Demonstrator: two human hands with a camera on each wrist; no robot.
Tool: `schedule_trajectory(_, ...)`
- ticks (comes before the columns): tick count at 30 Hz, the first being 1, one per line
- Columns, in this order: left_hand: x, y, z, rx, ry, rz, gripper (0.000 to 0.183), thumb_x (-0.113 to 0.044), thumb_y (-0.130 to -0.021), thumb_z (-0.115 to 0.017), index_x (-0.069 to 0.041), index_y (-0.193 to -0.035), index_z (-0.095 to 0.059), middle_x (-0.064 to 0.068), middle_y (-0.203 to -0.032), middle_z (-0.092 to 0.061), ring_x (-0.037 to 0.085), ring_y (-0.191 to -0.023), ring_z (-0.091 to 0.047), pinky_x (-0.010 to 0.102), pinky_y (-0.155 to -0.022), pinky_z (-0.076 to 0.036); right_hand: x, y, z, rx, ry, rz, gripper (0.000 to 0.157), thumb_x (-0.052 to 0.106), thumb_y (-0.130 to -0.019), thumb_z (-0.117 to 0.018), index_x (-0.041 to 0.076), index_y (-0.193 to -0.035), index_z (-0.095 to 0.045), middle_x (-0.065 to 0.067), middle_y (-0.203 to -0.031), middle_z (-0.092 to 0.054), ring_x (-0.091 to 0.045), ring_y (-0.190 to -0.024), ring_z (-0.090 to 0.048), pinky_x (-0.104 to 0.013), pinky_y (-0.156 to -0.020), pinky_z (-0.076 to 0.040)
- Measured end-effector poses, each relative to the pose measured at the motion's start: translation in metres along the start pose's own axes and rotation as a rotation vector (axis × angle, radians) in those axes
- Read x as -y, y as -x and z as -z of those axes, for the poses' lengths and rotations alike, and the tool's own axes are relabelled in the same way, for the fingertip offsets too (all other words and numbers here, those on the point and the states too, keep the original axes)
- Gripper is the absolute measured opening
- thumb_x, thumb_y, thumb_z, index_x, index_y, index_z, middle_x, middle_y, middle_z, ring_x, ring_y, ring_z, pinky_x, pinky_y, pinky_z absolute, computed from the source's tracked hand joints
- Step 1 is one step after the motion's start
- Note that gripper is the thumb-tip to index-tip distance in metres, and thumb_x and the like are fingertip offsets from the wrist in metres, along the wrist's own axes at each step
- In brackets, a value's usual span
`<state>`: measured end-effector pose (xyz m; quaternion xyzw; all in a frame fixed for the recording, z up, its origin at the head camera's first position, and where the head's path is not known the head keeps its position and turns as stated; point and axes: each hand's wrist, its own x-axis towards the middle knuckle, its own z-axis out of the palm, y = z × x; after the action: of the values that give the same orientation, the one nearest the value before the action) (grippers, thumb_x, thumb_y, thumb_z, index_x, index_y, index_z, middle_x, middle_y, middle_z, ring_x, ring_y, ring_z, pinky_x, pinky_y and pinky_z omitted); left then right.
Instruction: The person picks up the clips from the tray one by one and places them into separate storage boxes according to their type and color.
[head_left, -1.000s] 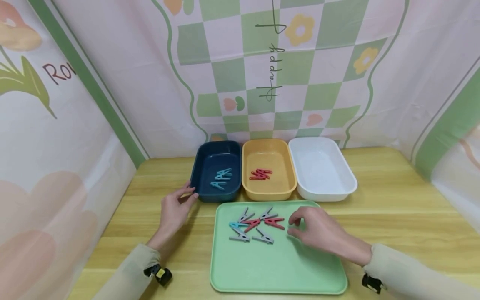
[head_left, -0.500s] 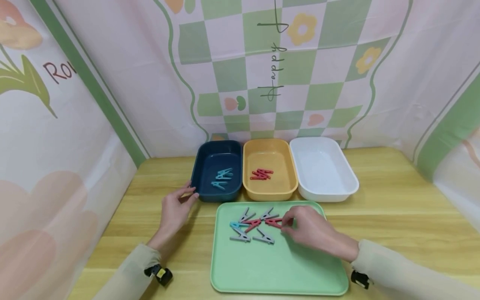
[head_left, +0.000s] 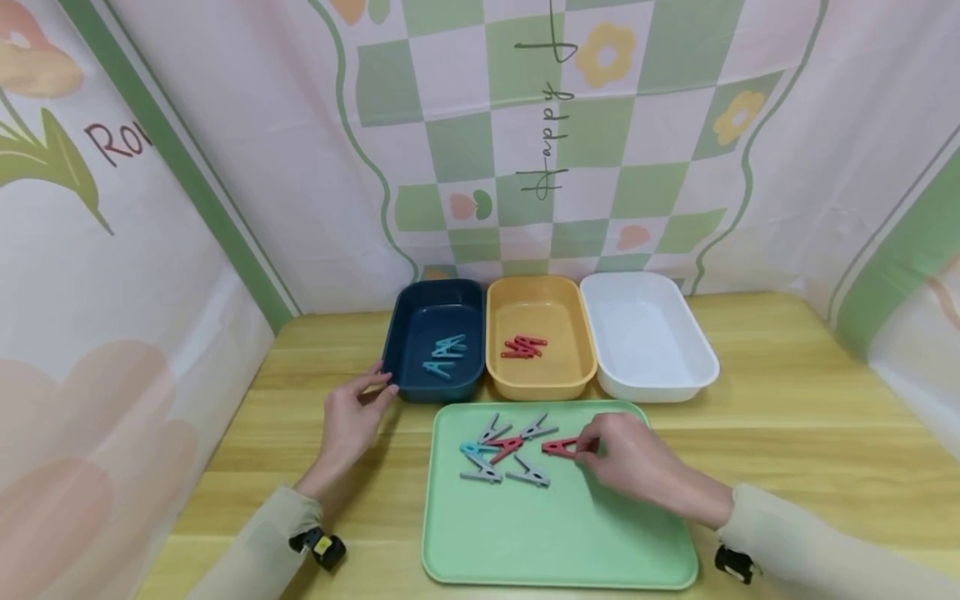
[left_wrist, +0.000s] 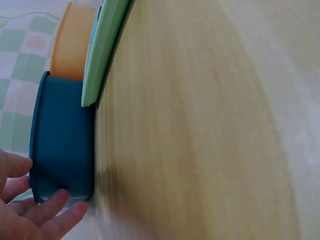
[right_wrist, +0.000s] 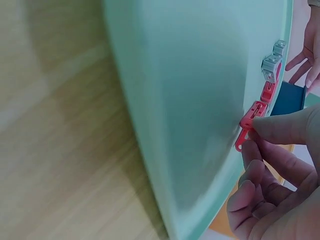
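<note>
My right hand pinches one leg of a red clothespin between thumb and index finger, over the green tray. In the right wrist view, the same red clothespin shows at the fingertips. To its left on the tray lie several grey clothespins, another red clothespin and a light blue clothespin. My left hand touches the near left corner of the dark blue bin, its fingers fairly straight. The left wrist view shows fingertips against the bin's wall.
Several light blue clothespins lie in the dark blue bin. Beside it, the yellow bin holds red clothespins. A white bin stands at its right. All rest on the wooden table, before a patterned cloth backdrop.
My right hand reached left to the red clothespin, took hold of its leg and drew it slightly right, away from the other clothespins. My left hand stays at the dark blue bin.
</note>
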<state>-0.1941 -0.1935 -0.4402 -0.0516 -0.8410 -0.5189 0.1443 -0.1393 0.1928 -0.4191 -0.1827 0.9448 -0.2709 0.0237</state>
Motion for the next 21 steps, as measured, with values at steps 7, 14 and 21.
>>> schedule_trajectory(7,-0.0014,-0.0011,0.0009,0.000,-0.005,-0.013,0.024,0.001,-0.097,-0.075,0.007,-0.120,-0.074,0.018,-0.146,-0.060,0.034,-0.122,-0.067,0.031,-0.090,-0.061,-0.0042,0.0013,0.0032,-0.060,0.025,0.031,0.019,0.015,-0.080,-0.091,0.016,-0.095,-0.081,0.006,-0.092,-0.070,-0.019,-0.090,-0.065,-0.045,-0.082,-0.058)
schedule_trajectory(14,0.0008,-0.0009,0.0004,-0.003,0.002,-0.006,0.025,0.001,-0.096,-0.076,0.007,-0.120,-0.074,0.018,-0.146,-0.061,0.033,-0.120,-0.069,0.029,-0.088,-0.061,-0.0034,-0.0030,-0.0012,-0.036,0.060,0.039,0.028,0.020,-0.079,-0.092,0.013,-0.103,-0.082,0.002,-0.103,-0.073,-0.024,-0.098,-0.067,-0.051,-0.089,-0.059)
schedule_trajectory(21,0.0007,-0.0007,0.0011,-0.001,0.001,-0.006,0.025,0.000,-0.097,-0.075,0.007,-0.121,-0.074,0.018,-0.146,-0.061,0.033,-0.120,-0.069,0.029,-0.088,-0.061,-0.0029,-0.0013,-0.0002,-0.011,0.063,-0.014,0.023,0.016,-0.077,-0.093,0.014,-0.098,-0.083,0.006,-0.093,-0.069,-0.015,-0.088,-0.062,-0.041,-0.080,-0.058)
